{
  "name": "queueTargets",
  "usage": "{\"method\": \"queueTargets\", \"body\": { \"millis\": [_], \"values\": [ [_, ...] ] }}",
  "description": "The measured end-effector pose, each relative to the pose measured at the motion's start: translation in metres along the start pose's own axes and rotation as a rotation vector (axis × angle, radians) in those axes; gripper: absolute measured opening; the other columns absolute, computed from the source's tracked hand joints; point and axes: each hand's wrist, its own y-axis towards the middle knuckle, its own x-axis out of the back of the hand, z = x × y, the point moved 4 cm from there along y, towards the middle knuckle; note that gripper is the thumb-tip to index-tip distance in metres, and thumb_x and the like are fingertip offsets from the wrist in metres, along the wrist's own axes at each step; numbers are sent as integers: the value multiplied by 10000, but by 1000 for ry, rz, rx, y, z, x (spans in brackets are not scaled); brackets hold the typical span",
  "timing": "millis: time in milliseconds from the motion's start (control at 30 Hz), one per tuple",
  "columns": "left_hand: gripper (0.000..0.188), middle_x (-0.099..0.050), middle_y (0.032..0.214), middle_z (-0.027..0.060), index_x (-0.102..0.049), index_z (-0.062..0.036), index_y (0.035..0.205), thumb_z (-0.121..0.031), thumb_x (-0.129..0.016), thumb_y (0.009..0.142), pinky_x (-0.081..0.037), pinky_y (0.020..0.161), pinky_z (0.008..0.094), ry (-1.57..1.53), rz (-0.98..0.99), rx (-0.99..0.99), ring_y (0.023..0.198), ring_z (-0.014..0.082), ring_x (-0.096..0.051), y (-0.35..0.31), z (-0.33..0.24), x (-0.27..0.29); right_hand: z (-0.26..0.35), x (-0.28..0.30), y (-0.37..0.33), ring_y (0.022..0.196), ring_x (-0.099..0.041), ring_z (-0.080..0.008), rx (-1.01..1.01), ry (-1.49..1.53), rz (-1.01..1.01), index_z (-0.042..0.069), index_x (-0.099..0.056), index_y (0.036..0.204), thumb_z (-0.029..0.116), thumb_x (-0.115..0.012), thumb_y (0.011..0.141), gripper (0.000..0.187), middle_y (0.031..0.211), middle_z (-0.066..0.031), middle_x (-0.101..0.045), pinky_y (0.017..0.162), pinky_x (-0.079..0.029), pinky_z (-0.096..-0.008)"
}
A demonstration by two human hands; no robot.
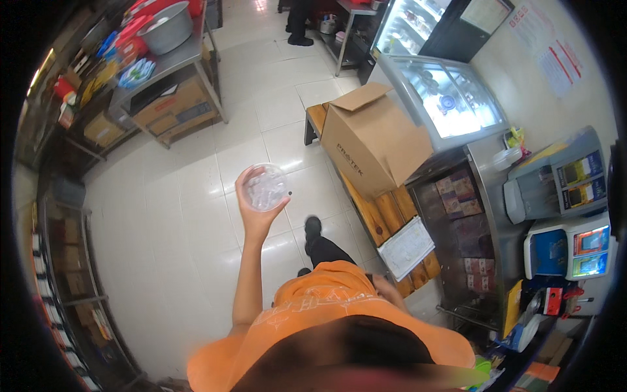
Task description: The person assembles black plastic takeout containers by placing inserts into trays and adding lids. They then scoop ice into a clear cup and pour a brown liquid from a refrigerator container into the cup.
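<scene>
My left hand (pixel 251 196) is wrapped round a clear plastic cup (pixel 266 188) held out over the tiled floor. Inside the cup are clear pieces that look like ice. A small dark spot shows beside the cup's rim, near my fingertip. Low at my right side, part of my right arm (pixel 390 293) shows against the orange shirt (pixel 326 294). The fingers of my right hand are hidden, so what they hold, if anything, does not show.
At my right, a wooden bench (pixel 375 215) bears an open cardboard box (pixel 372 140) and white papers (pixel 406 248). Beyond stands a glass-topped freezer (pixel 450 98). A metal table (pixel 189 52) with a large pot (pixel 168 29) is at far left. Another person's legs (pixel 298 23) show ahead.
</scene>
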Motion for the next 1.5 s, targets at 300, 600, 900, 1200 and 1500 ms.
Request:
{"method": "queueTargets", "body": {
  "millis": [300, 600, 900, 1200, 1500],
  "values": [
    [844, -523, 1296, 116, -412, -73, 1358, -93, -842, 632, -384, 1055, 403, 195, -103, 120, 1232, 254, -472, 148, 88, 58, 444, -4, 103, 1202, -522, -317, 888, -353, -732, 31, -511, 1290, 349, -556, 945, 472, 1241, -183, -572, 1020, -381, -443],
    [725, -504, 1334, 110, -429, -52, 1356, -33, -760, 712, -350, 1082, 411, 178, -62, 184, 1259, 257, -450, 319, 164, 87, 520, 69, 146, 1166, -486, -340, 341, -964, -761, 83, -520, 1175, 338, -934, 405, 911, 1177, -149, -556, 933, -390, -493],
    [738, -495, 1349, 113, -430, -52, 1351, -12, -780, 703, -355, 1087, 433, 70, 243, 96, 1262, 266, -454, 515, 246, 43, 473, -85, 68, 998, -501, -366, 262, -974, -1597, 67, -543, 1001, 2, -731, 586, 461, 972, -138, -505, 854, -418, -464],
    [753, -486, 1357, 93, -430, -59, 1350, 6, -782, 688, -347, 1097, 417, -98, 537, 18, 1255, 247, -454, 678, 295, -79, 535, -114, 59, 1108, -475, -327, -118, -737, -1505, 108, -577, 1083, 15, -706, 651, 460, 1126, -104, -519, 928, -382, -471],
    [883, -518, 1310, 131, -413, -60, 1358, -54, -846, 589, -399, 1047, 412, -111, 510, 77, 1221, 270, -482, 803, 326, -227, 797, 23, 149, 1148, -541, -375, 80, -455, -1216, 120, -576, 1246, 261, -660, 846, 433, 1229, -170, -598, 996, -413, -451]
  ]
}}
